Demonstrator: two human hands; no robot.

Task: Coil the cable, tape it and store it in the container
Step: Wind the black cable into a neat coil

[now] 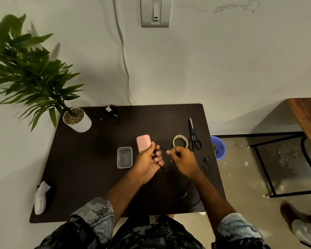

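Dark table point(90, 177) by a white wall. Both hands are over its middle. Left hand point(147, 163) is closed on the thin black cable point(163, 148); right hand point(182, 159) pinches it too. Coiling looks just begun. Next: wrap more loops, then grab the tape roll point(180, 141). Clear container point(124, 157) sits open, just left of the hands.

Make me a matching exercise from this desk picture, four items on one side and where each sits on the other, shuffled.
Items:
1. scissors
2. clear container
3. potted plant
4. pink lid

Places:
A. back left corner of the table
B. just right of the tape roll
C. left of the left hand
D. behind the left hand's fingers

Pairs: 1-B, 2-C, 3-A, 4-D
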